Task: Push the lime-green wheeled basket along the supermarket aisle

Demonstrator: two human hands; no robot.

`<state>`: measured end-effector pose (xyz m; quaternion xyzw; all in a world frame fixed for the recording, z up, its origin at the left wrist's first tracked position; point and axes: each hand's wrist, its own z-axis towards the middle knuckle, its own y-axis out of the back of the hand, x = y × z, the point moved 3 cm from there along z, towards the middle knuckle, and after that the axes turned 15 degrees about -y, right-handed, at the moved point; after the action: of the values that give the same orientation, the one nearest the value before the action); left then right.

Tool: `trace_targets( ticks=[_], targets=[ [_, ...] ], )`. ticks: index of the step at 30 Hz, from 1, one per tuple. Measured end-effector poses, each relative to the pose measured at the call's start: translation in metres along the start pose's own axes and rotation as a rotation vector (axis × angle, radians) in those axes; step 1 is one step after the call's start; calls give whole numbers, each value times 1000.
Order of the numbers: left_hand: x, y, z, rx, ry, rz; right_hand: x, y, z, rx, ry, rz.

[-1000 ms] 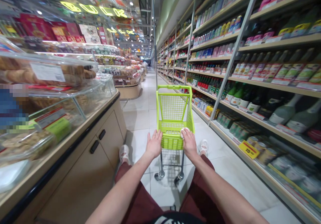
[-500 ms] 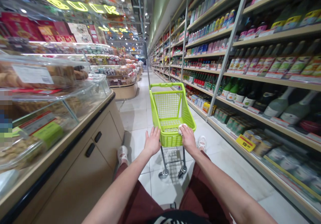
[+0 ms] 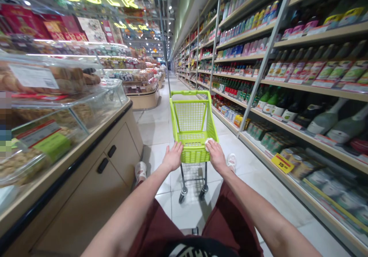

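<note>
On tiles (image 3: 155, 128), the cart (image 3: 195, 156) has straightened, left hand (image 3: 171, 158) loose against it, right hand (image 3: 217, 155) clutching white tissue (image 3: 208, 142).

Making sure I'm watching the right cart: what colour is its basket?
The basket is bright lime green; the head view shows it best.
</note>
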<state>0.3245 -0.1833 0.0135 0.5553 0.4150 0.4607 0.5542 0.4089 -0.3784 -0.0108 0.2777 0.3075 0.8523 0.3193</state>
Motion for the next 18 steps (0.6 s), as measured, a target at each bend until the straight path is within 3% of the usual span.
trace_targets(
  ticks=[3,7,11,14,18],
  targets=[
    [15,-2,-3,16,-35,-51,25,-12,-6,-6,118,53],
    [27,0,-9,35,-72,-46,71,-58,-29,139,333,91],
    [30,-1,-17,34,-80,-5,66,-89,-62,266,362,86],
    [27,-4,-20,-4,-89,28,51,-75,-71,223,327,141],
    [13,-6,-18,-88,5,78,42,-34,-47,84,254,205]
  ],
)
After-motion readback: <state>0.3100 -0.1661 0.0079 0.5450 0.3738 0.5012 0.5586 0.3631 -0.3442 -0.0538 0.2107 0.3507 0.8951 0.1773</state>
